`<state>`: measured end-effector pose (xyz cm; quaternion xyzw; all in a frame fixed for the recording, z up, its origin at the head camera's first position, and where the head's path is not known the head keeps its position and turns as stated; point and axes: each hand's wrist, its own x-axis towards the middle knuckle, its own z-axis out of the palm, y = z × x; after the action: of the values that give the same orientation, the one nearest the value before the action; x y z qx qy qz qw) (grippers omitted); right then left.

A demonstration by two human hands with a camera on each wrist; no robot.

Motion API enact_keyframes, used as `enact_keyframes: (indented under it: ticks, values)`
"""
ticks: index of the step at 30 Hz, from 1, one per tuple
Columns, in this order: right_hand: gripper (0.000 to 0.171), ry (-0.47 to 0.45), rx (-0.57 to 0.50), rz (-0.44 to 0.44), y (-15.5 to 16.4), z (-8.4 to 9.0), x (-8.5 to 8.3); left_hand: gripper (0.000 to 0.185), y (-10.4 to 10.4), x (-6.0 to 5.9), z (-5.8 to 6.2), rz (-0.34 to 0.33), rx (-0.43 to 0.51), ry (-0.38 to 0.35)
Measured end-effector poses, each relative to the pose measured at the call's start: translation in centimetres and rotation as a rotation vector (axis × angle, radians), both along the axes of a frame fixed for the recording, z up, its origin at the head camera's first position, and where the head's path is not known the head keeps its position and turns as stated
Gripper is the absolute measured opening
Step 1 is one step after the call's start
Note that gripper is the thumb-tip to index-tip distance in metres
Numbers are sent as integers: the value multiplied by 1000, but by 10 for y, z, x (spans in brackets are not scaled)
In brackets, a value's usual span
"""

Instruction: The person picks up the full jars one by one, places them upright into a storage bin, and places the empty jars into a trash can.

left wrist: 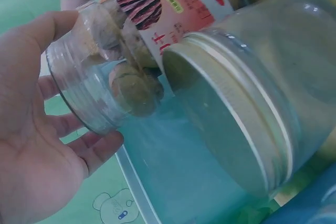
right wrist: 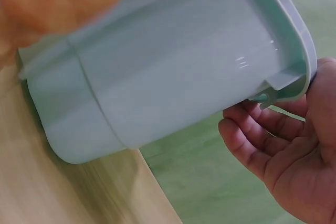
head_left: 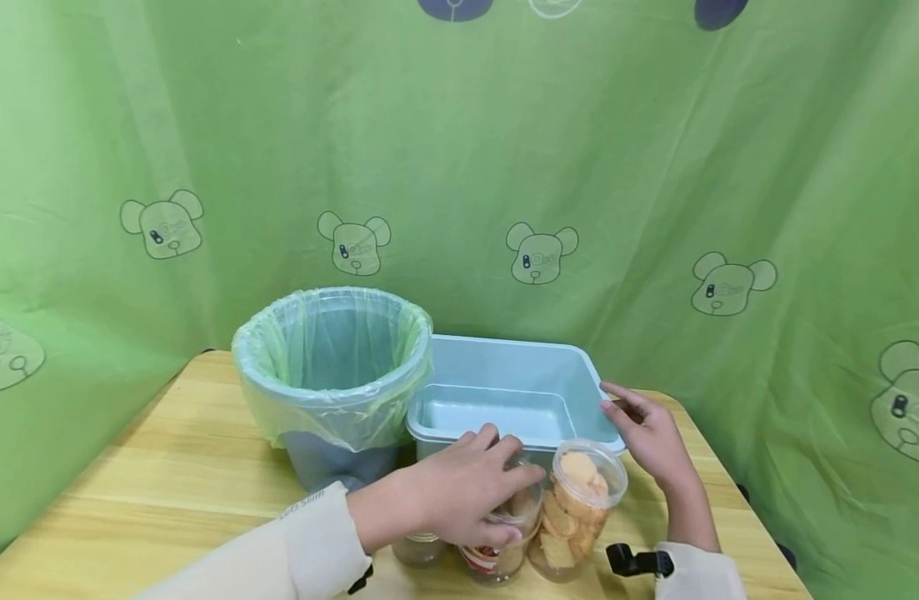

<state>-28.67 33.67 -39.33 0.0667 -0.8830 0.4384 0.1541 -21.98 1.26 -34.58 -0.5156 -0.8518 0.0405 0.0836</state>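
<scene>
Snack jar (head_left: 504,533) upright at near table (head_left: 167,483) edge, just near of pale blue bin (head_left: 504,392), between two other jars; left hand (head_left: 459,492) curled over its top, closer by far; right hand (head_left: 646,433) relaxed, fingertips touching bin's right rim

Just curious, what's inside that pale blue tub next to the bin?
The pale blue tub shows only its bare floor and walls. Its front corner is hidden behind the left hand and the jars, so I cannot tell there.
</scene>
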Motion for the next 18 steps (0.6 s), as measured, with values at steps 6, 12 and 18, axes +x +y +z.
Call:
enact_keyframes:
  ticks: [6, 12, 18]
  values:
    - [48, -6, 8, -3, 0, 0, -1, 64, 1, -5, 3, 8, 49, -94]
    - [49, -10, -5, 0, 0, 0, 0, 68, 3, -9, 5, 2, 96, -130]
    - [47, -33, -21, -3, 3, -3, -3, 65, 5, -9, 8, -6, 109, -188]
